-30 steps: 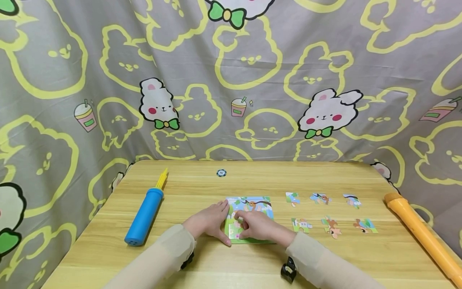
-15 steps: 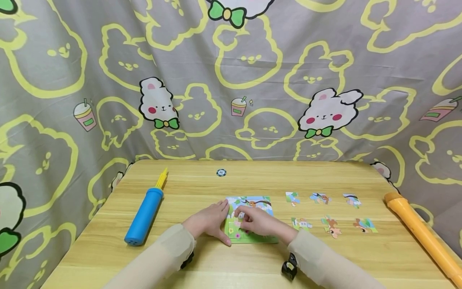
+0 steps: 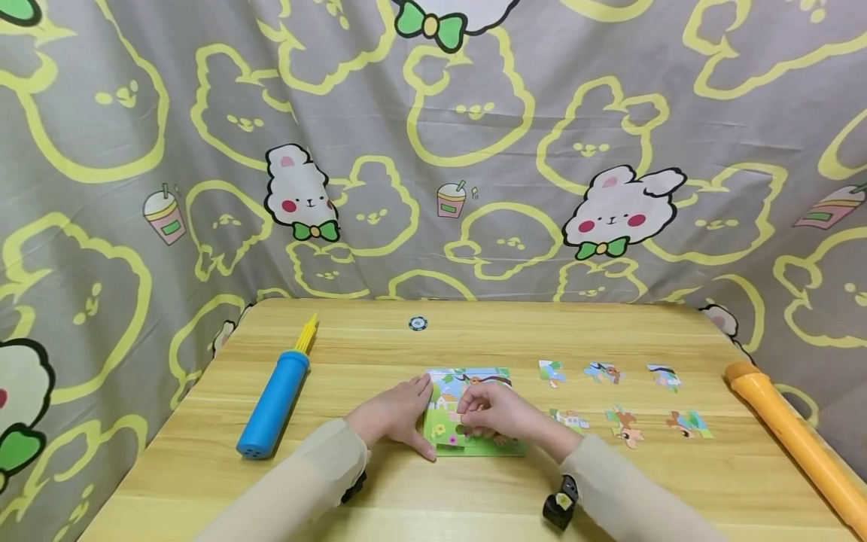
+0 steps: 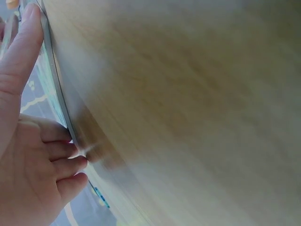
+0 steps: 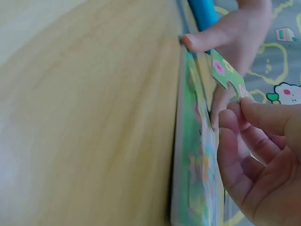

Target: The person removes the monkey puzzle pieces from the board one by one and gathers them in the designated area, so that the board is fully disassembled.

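A puzzle board (image 3: 484, 450) with a colourful picture lies flat on the table in front of me. Along its left edge rests my left hand (image 3: 400, 414), thumb spread from the fingers; the left wrist view shows the thumb and fingertips touching the board's side. My right hand (image 3: 497, 412) is over the board and pinches a green jigsaw piece (image 5: 228, 73) with flowers between thumb and index finger. That piece is tilted up off the board in the right wrist view. Part of the board's picture is hidden beneath the right hand.
Several loose jigsaw pieces (image 3: 623, 427) lie in two rows right of the board. A blue hand pump (image 3: 274, 406) with a yellow nozzle lies at the left, an orange tube (image 3: 792, 444) at the right. Behind the board is a round chip (image 3: 418, 324); a patterned curtain hangs beyond.
My right hand has shifted slightly right, and the flowered green piece has come up from the board in its pinch. The left hand stays at the board's left edge.
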Motion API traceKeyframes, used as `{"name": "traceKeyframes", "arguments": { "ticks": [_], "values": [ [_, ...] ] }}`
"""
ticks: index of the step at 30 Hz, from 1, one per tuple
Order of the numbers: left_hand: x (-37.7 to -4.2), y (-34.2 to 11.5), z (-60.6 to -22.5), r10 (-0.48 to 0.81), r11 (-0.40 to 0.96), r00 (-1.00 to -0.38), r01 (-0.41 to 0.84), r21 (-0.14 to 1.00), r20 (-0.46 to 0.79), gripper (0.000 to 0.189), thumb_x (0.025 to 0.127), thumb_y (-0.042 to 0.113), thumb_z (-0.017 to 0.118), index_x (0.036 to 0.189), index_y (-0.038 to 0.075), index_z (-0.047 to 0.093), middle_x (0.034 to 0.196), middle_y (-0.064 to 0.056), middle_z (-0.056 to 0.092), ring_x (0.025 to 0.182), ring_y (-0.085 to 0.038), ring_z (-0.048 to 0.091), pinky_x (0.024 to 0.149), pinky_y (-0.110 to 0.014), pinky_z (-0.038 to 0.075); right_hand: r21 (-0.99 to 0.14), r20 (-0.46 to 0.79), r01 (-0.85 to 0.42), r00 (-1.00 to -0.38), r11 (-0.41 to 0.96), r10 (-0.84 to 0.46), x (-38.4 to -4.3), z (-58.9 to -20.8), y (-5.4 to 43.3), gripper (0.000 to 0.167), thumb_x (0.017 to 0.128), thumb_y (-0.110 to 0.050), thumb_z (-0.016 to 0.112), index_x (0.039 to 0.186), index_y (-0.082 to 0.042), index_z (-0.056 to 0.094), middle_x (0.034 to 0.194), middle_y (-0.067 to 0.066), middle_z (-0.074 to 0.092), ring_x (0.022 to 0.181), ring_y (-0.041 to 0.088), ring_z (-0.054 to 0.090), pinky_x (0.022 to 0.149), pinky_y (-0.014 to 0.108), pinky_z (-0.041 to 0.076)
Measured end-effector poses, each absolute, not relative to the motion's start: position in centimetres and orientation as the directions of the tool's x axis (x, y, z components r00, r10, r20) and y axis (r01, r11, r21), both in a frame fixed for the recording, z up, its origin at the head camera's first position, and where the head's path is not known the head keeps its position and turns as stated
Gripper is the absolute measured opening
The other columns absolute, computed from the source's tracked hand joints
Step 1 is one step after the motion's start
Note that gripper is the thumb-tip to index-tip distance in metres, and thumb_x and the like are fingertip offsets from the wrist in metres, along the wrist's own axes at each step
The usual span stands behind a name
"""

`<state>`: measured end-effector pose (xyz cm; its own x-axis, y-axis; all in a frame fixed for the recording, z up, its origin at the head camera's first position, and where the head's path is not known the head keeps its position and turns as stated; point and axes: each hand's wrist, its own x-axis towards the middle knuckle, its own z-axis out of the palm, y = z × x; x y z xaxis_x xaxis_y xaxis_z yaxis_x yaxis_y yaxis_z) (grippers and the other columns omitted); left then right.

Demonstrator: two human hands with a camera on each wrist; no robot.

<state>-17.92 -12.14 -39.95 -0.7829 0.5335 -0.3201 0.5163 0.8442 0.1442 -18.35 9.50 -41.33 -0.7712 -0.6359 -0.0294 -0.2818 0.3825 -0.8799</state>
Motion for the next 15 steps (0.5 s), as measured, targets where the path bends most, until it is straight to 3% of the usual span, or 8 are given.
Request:
{"name": "traceKeyframes", "arguments": {
  "ticks": [7, 15],
  "values": [
    [-18.0, -12.1, -40.0, 0.537, 0.841, -0.778, 0.522, 0.14, -0.326, 0.117, 0.063, 0.067, 0.067, 0.144, -0.004, 0.02, 0.15, -0.017, 0.013, 0.137, -0.029, 0.014, 0.11, -0.035, 0.016, -0.909, -0.071, -0.196, -0.796, 0.367, -0.601, -17.6, -40.7, 13.4, 0.008, 0.086, -0.01, 0.065, 0.087, -0.002, 0.063, 0.073, 0.012, 0.062, 0.062, 0.021, 0.057, 0.049, 0.028, 0.049],
    [-18.0, -12.1, -40.0, 0.533, 0.845, -0.78, 0.514, 0.151, -0.328, 0.117, 0.062, 0.066, 0.068, 0.144, -0.003, 0.02, 0.151, -0.017, 0.013, 0.137, -0.029, 0.013, 0.11, -0.035, 0.016, -0.901, -0.096, -0.171, -0.818, 0.399, -0.567, -16.4, -40.9, 18.8, 0.011, 0.085, -0.011, 0.065, 0.089, 0.0, 0.063, 0.071, 0.011, 0.059, 0.058, 0.013, 0.053, 0.048, 0.022, 0.047]
  ]
}}
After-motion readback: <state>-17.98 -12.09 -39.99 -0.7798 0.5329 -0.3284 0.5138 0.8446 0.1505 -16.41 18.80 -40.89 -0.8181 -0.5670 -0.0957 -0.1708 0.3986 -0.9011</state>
